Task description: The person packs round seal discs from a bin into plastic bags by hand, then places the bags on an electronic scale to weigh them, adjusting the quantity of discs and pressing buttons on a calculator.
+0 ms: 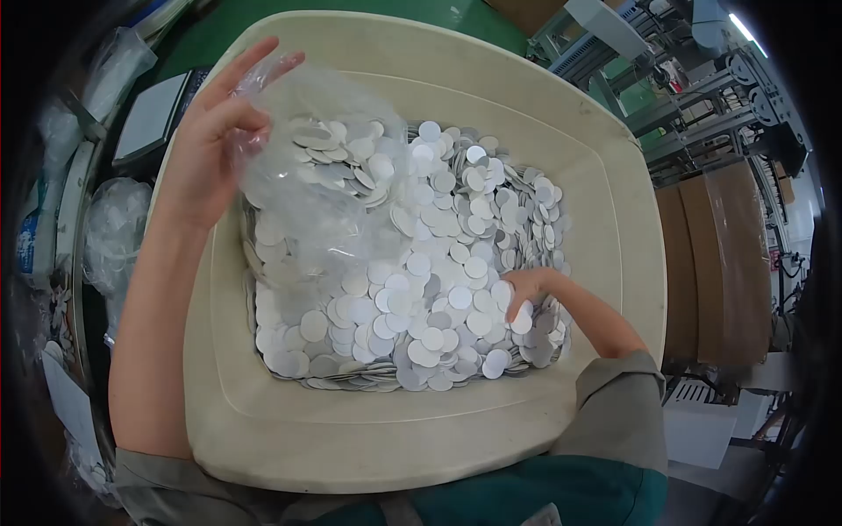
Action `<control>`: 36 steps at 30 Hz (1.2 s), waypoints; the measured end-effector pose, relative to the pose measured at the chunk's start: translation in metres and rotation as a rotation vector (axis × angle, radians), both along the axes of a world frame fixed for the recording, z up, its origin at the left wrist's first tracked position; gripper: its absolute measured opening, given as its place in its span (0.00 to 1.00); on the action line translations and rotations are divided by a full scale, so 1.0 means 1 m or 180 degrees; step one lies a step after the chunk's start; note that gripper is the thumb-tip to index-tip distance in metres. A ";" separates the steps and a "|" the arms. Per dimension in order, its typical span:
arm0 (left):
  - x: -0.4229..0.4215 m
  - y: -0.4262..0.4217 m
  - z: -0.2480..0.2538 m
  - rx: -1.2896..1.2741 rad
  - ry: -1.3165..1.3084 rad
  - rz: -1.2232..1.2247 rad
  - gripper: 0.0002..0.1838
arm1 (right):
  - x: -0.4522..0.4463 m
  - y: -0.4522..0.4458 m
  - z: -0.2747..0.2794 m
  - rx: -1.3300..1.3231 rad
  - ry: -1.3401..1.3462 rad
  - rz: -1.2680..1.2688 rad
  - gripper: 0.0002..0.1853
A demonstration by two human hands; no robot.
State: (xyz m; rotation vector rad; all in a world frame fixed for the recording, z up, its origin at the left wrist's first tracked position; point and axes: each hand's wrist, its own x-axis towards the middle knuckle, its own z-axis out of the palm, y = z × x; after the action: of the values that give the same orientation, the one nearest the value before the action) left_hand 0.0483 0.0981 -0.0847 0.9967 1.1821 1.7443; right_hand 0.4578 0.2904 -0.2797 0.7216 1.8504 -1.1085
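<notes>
In the head view, my left hand (215,140) pinches the rim of a clear plastic bag (307,232) between thumb and fingers, with two fingers pointing up. Inside the bag lies a heap of thin round white discs (342,153). The bag rests over the left part of a large cream plastic tub (421,425), which holds a deep layer of loose discs (430,307), some white, some grey. My right hand (529,287) reaches into these discs at the right side. Its thumb points down, while the other fingertips are hidden among the discs.
A scale-like device (153,118) and crumpled clear bags (118,228) stand left of the tub on a metal-edged surface. Cardboard boxes (719,263) are on the right, below metal machinery (702,110). Green floor (395,26) shows beyond the tub.
</notes>
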 end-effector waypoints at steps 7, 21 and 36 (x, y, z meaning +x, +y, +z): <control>0.002 0.001 0.001 0.0069 -0.0023 -0.0090 0.34 | 0.002 -0.018 0.039 0.0077 -0.0104 -0.0287 0.29; 0.033 -0.006 0.014 -0.0018 -0.0045 -0.0858 0.43 | -0.110 0.009 0.173 -0.0335 0.1639 -0.2211 0.34; 0.012 -0.012 0.026 0.0788 -0.0523 -0.0554 0.40 | -0.300 -0.048 0.086 0.1537 0.2781 -0.1546 0.61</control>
State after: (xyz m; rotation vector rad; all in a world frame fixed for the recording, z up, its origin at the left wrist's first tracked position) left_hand 0.0606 0.0862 -0.0586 1.0439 0.7663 1.8222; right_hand 0.1574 0.2424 -0.1936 1.1145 2.8443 -1.4380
